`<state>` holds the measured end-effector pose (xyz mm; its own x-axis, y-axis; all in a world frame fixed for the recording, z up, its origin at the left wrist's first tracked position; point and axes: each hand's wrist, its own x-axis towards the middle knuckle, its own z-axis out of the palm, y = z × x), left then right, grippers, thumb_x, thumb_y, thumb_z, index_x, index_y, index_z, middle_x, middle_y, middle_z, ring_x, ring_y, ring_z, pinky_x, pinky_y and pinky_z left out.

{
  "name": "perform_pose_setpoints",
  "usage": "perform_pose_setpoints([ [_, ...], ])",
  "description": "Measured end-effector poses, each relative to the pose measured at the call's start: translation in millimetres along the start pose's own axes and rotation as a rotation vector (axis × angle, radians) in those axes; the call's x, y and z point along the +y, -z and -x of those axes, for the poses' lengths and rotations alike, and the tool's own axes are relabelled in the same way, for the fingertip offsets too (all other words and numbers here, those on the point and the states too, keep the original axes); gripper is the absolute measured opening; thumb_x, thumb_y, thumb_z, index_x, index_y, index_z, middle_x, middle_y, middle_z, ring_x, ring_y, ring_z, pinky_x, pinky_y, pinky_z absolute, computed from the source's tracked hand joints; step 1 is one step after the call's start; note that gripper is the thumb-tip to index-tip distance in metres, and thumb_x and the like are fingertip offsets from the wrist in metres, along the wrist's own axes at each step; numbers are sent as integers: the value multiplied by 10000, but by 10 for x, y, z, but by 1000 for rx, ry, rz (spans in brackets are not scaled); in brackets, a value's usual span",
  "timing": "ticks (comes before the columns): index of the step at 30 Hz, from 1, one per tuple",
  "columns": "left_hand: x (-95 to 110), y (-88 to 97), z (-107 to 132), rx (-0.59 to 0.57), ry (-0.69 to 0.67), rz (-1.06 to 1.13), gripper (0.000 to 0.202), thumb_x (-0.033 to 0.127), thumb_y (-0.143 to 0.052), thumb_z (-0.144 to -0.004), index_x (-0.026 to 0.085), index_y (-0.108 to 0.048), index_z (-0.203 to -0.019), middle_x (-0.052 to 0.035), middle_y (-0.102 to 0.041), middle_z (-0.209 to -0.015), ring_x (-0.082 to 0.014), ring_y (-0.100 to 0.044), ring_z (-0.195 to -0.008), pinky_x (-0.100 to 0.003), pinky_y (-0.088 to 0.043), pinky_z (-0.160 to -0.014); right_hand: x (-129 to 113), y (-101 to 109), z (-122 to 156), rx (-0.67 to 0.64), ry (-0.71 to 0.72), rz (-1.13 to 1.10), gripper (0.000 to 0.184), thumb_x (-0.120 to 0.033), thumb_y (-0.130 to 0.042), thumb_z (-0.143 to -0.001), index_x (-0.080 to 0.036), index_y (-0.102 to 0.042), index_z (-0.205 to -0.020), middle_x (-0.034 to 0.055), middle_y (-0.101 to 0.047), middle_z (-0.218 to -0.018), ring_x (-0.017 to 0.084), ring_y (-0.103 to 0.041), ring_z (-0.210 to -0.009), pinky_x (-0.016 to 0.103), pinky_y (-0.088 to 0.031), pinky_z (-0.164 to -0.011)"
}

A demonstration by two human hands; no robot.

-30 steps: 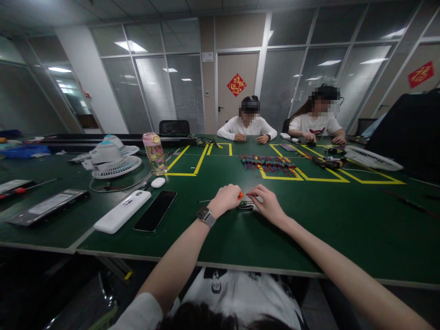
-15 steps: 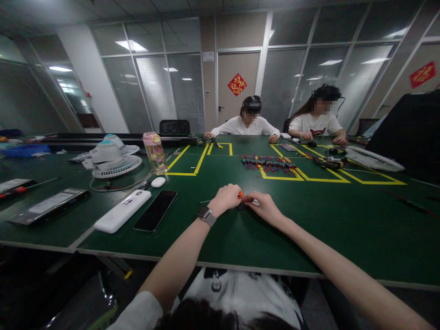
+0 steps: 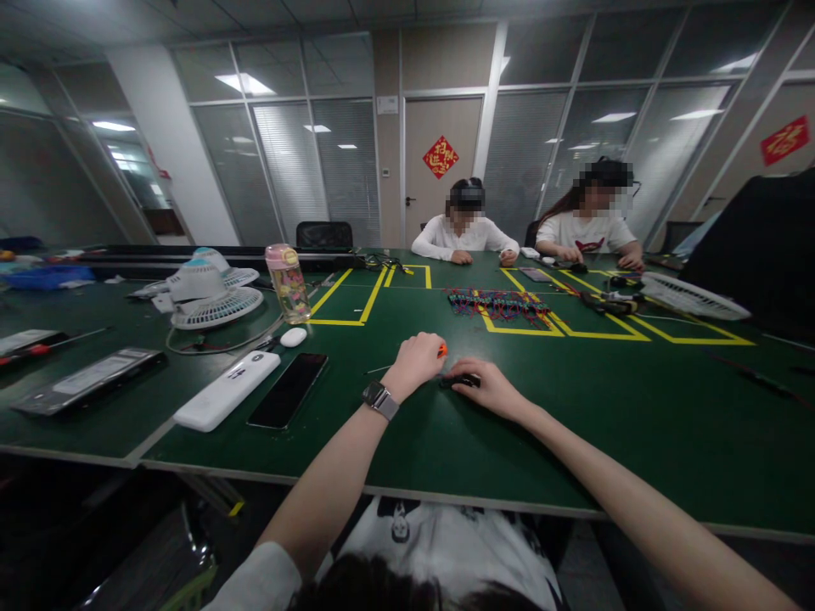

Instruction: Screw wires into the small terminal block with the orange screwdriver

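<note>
My left hand (image 3: 417, 361) curls round an orange-handled screwdriver (image 3: 442, 350) while my right hand (image 3: 493, 388) pinches a small black part (image 3: 459, 381) on the green desk (image 3: 439, 458), which I think needs holding still.

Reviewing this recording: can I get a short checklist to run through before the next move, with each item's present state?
1. Orange-handled tool in the left hand: ok.
2. Thin shaft turned toward the small black part: not ok; it points left, away from it.
3. Right hand at that part: ok.
4. Firm grip on it: cannot tell; contact is partly hidden.
5. Dark-screened phone apart from both hands: ok.
6. Wire bundle apart from both hands: ok.
</note>
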<state>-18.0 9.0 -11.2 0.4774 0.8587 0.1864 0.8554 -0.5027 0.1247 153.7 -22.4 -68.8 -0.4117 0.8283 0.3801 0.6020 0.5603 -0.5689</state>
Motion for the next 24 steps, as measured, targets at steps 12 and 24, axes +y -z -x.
perform_pose_setpoints([
  [12,51,33,26,22,-15,3,216,300,-489,-893,222,-656,-1003,-88,-683,-1034,-234,-653,-959,-307,-485,-824,95,175,136,3,-143,30,209,-188,-634,-760,-169,-728,-946,69,-701,-921,201,-651,-822,330,-522,-765],
  [24,101,38,24,-24,-46,25,210,303,-509,-882,215,-668,-988,-97,-684,-1014,-224,-660,-909,-286,-493,-771,1006,1440,1464,383,-633,381,248,-341,-693,-682,-201,-765,-874,97,-741,-792,257,-684,-716,321,-504,-607],
])
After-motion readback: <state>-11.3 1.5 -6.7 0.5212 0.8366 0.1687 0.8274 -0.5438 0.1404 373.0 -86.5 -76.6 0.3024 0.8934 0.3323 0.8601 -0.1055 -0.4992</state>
